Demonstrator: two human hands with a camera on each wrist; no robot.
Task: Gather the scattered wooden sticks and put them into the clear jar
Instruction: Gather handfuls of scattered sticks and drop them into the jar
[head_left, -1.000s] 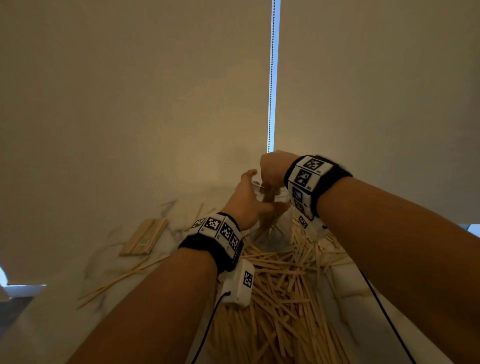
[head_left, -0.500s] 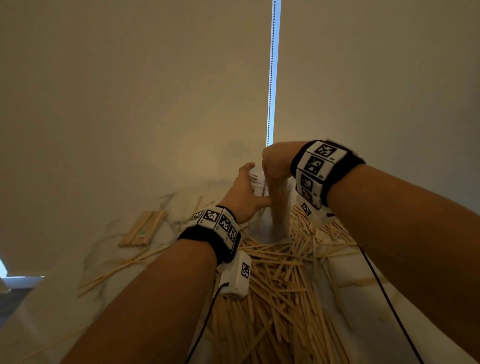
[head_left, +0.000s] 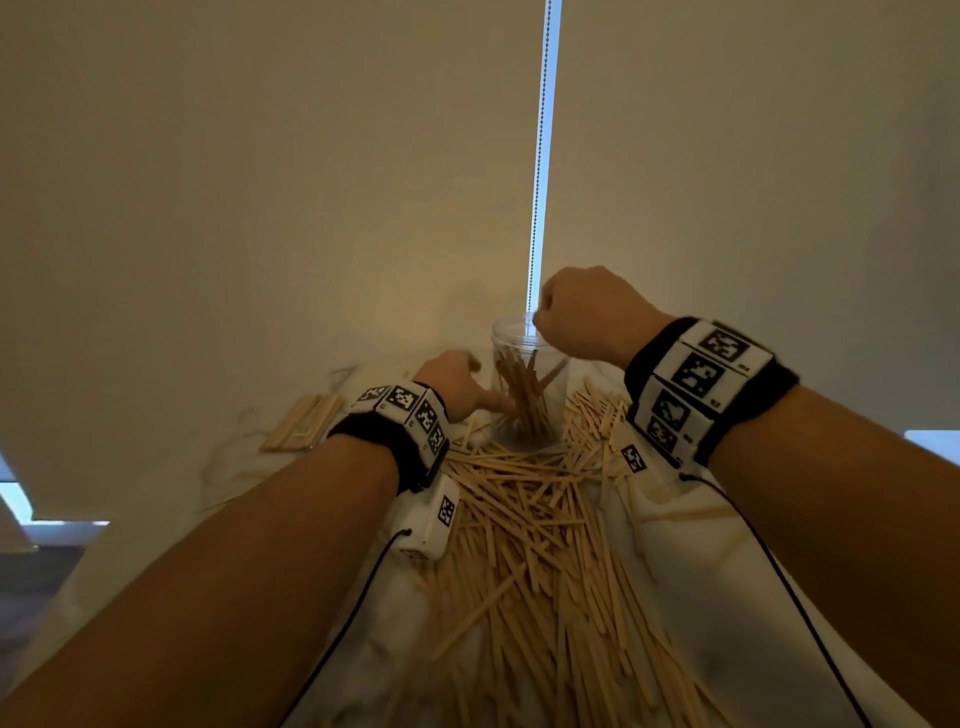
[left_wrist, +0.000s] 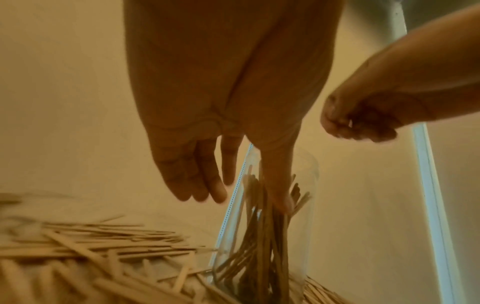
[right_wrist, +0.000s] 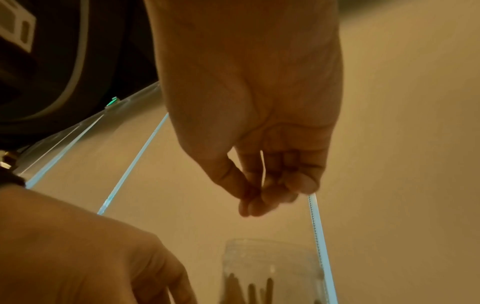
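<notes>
The clear jar stands upright at the back of the marble table, with several wooden sticks leaning inside it. My left hand is at the jar's left side; its fingers are straight and apart from the glass, and only the thumb touches the jar. My right hand hovers just above the rim, its fingers curled together and holding nothing. The jar is below it. A big pile of loose sticks spreads from the jar's foot toward me.
A flat bound bundle of sticks lies to the left of the jar. A few stray sticks lie further left. Roller blinds with a bead cord hang right behind the jar. The table edge drops off at the left.
My right hand has risen out of the jar's mouth, leaving its sticks inside. My left hand has let go of the jar and its fingers have straightened.
</notes>
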